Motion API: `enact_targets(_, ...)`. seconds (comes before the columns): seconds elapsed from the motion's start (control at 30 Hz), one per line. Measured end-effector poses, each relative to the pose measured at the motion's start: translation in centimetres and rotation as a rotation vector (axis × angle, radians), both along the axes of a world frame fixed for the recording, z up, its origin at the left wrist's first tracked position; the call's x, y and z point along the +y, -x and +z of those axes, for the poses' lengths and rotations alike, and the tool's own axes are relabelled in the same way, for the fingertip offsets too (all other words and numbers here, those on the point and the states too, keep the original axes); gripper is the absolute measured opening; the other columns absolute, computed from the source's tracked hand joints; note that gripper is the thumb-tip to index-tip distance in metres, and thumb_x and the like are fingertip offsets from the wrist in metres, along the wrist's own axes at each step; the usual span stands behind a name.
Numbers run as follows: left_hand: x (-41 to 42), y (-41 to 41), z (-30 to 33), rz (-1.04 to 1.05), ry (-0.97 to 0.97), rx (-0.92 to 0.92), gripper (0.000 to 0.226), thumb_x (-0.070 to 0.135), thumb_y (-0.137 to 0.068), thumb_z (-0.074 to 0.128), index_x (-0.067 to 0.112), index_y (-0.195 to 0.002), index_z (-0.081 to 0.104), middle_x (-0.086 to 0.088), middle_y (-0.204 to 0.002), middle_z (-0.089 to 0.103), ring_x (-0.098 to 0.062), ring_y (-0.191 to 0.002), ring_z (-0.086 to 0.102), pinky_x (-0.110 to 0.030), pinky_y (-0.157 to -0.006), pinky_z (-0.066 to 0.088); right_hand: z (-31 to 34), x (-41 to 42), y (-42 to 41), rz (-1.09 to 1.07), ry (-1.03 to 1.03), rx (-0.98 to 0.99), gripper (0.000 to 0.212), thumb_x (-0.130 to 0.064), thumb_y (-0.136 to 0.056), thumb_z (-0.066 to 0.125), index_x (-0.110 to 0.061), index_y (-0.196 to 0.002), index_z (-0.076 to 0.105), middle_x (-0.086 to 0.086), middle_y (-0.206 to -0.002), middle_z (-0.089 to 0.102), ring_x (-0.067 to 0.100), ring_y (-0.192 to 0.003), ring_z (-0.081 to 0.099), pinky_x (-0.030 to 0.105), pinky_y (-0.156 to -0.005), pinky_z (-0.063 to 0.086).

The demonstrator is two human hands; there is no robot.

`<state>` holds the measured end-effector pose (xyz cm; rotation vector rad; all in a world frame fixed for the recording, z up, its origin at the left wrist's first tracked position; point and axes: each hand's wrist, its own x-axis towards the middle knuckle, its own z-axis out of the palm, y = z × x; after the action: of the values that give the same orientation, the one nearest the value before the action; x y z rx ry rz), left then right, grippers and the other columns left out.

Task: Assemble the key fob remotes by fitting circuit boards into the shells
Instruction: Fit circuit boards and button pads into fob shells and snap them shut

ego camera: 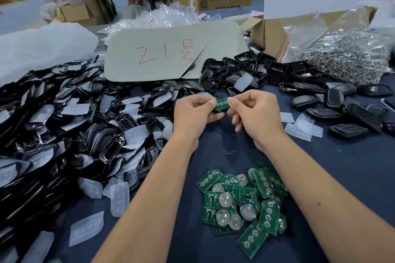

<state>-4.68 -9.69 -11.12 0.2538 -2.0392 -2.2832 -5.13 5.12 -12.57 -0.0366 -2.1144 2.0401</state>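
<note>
Warehouse setting: cartons and metal racks stand behind a counter (352, 177) covered in dark blue cloth. On the counter's left lies a large heap of black shells (64, 124) mixed with clear rubber button pads (119, 198). A smaller group of black shells (235, 70) lies at centre rear, beside a grey card marked in red (171, 53). A bag of metal rings (346, 55) sits at rear right. A loose pile of green circuit boards (241, 200), several showing round coin-cell holders, lies near the front between the forearms.

Both hands are raised over the counter's middle. The left hand (192, 113) holds a black shell (218, 112) from below, its grip closed round it. The right hand (256, 111) pinches one green circuit board (222, 103) by its end between thumb and forefinger; the remaining fingers hang loosely curled. The board lies on or just above the shell; whether it is seated cannot be told.

Judgement: the fitting step is in hand, with many boards left. The board is probably light, thin and stiff, and liable to crack or shed parts if bent. It should be held by its edges, clear of the round contacts. The glossy shell may slip and is best cradled by its sides.
</note>
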Motion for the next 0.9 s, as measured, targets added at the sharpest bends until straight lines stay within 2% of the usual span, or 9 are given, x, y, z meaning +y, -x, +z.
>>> enact_targets(0.1, 0.03, 0.05, -0.09, 0.01, 0.007, 0.0, 0.016, -0.005, -0.093, 0.07, 0.004, -0.081, 0.073, 0.0, -0.069, 0.07, -0.011, -0.064, 0.072, -0.027, -0.068, 0.063, -0.07, -0.26, -0.08, -0.022, -0.083, 0.014, 0.013, -0.009, -0.093, 0.075, -0.008, -0.081, 0.07, 0.006, -0.063, 0.072, 0.014, -0.042, 0.059, 0.024, -0.037, 0.045)
enact_targets(0.27, 0.12, 0.04, -0.16, 0.018, 0.017, 0.012, 0.008, -0.003, -0.091, 0.074, 0.003, -0.085, 0.074, -0.01, -0.079, 0.07, -0.013, -0.07, 0.071, -0.026, -0.069, 0.061, 0.04, -0.4, -0.22, -0.073, -0.131, 0.028, 0.012, -0.011, -0.093, 0.074, -0.01, -0.083, 0.069, 0.003, -0.062, 0.071, 0.014, -0.041, 0.06, 0.026, -0.038, 0.047)
enact_targets(0.57, 0.17, -0.07, -0.1, 0.042, -0.011, 0.026, 0.004, -0.004, -0.089, 0.075, 0.0, -0.089, 0.074, -0.015, -0.087, 0.07, -0.017, -0.075, 0.072, -0.025, -0.068, 0.061, 0.73, -0.57, -0.86, -0.117, -0.261, 0.069, 0.013, -0.016, -0.094, 0.074, -0.012, -0.083, 0.068, 0.003, -0.061, 0.07, 0.014, -0.037, 0.06, 0.023, -0.036, 0.044)
enact_targets(0.7, 0.0, 0.1, 0.17, 0.05, -0.082, -0.026, 0.018, 0.002, -0.099, 0.064, -0.001, -0.085, 0.074, -0.025, -0.098, 0.075, -0.031, -0.083, 0.075, -0.025, -0.066, 0.061, 0.75, -0.5, -0.82, -0.135, -0.218, 0.085, 0.013, -0.016, -0.094, 0.074, -0.013, -0.082, 0.068, 0.001, -0.062, 0.07, 0.014, -0.038, 0.059, 0.022, -0.039, 0.043)
enact_targets(0.8, 0.0, 0.07, 0.27, 0.038, -0.117, -0.037, 0.023, 0.003, -0.102, 0.06, -0.001, -0.084, 0.075, -0.02, -0.091, 0.077, -0.029, -0.078, 0.077, -0.025, -0.064, 0.061, 0.61, -0.53, -0.66, -0.161, -0.226, 0.087, 0.014, -0.016, -0.093, 0.074, -0.015, -0.08, 0.069, -0.001, -0.062, 0.071, 0.013, -0.039, 0.06, 0.02, -0.042, 0.044)
enact_targets(0.9, 0.08, 0.07, 0.26, 0.044, -0.113, -0.031, 0.024, 0.003, -0.102, 0.06, 0.0, -0.083, 0.075, -0.022, -0.095, 0.077, -0.029, -0.079, 0.077, -0.026, -0.065, 0.061, 0.56, -0.44, -0.6, -0.162, -0.169, 0.086, 0.013, -0.017, -0.094, 0.074, -0.016, -0.082, 0.07, 0.0, -0.063, 0.072, 0.015, -0.041, 0.06, 0.022, -0.043, 0.044)
